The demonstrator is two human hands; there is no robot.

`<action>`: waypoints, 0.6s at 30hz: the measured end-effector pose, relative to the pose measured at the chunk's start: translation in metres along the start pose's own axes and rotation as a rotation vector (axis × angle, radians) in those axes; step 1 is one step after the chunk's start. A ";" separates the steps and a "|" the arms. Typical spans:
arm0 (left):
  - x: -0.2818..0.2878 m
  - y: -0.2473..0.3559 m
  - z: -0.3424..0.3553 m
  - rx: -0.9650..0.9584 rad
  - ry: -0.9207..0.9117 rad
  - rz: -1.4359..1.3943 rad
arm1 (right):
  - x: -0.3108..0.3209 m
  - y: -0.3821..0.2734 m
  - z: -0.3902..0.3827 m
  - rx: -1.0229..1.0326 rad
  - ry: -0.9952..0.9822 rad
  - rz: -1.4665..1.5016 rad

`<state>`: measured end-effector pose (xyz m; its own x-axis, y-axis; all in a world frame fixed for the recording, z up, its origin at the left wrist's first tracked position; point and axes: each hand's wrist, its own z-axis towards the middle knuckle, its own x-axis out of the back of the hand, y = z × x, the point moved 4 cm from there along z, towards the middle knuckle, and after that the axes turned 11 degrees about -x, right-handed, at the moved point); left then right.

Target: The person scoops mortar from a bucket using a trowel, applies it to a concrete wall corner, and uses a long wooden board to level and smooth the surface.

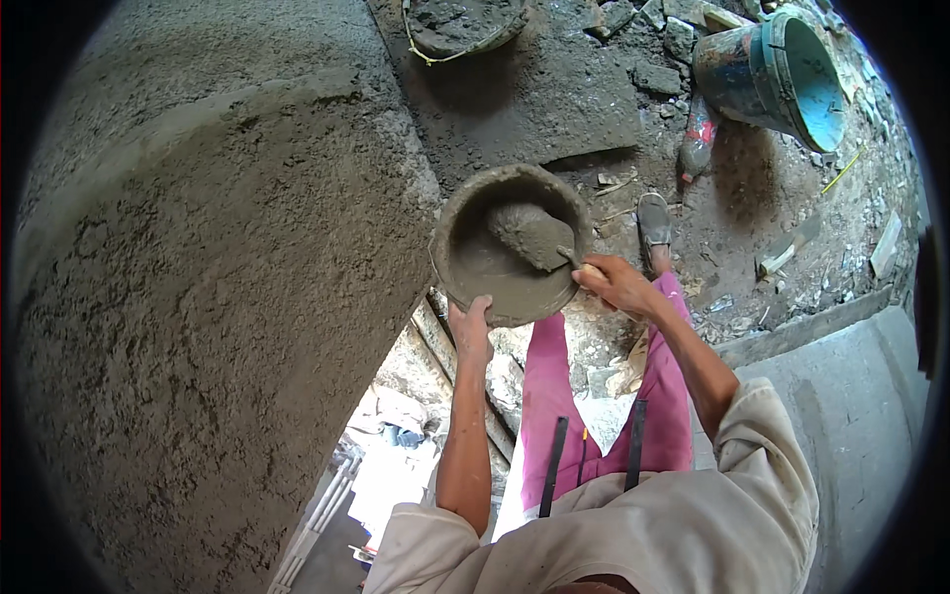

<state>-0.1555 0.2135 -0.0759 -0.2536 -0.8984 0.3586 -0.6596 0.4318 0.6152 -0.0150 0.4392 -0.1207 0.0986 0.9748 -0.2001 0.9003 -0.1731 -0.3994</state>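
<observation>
My left hand grips the near-left rim of a round, mortar-caked bowl, thumb over the edge and the other fingers mostly hidden beneath. In my right hand is the wooden handle of a trowel; its blade lies inside the bowl with a lump of grey mortar on it. Wet mortar also coats the bowl's bottom. Close on the left is a broad wall face covered in rough grey mortar.
A mortar-filled bucket with a cord handle stands at the top. At upper right a blue-green bucket lies tipped beside a plastic bottle. Rubble litters the ground there. Pale pipes lie low on the left.
</observation>
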 end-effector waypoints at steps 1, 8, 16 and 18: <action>-0.004 0.000 0.005 0.145 0.043 -0.041 | 0.004 -0.004 -0.002 0.007 -0.010 0.001; -0.011 -0.107 0.064 0.239 0.108 -0.485 | 0.013 -0.019 0.005 0.234 0.174 0.560; 0.036 -0.138 0.019 0.437 0.198 -0.087 | -0.017 -0.132 0.146 0.488 1.295 0.473; 0.045 -0.158 -0.005 0.357 0.295 -0.228 | -0.100 -0.198 0.178 0.372 0.680 0.626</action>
<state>-0.0593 0.1048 -0.1537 0.1016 -0.8832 0.4580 -0.8882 0.1269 0.4417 -0.2791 0.3512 -0.1812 0.8373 0.5453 0.0384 0.4241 -0.6036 -0.6751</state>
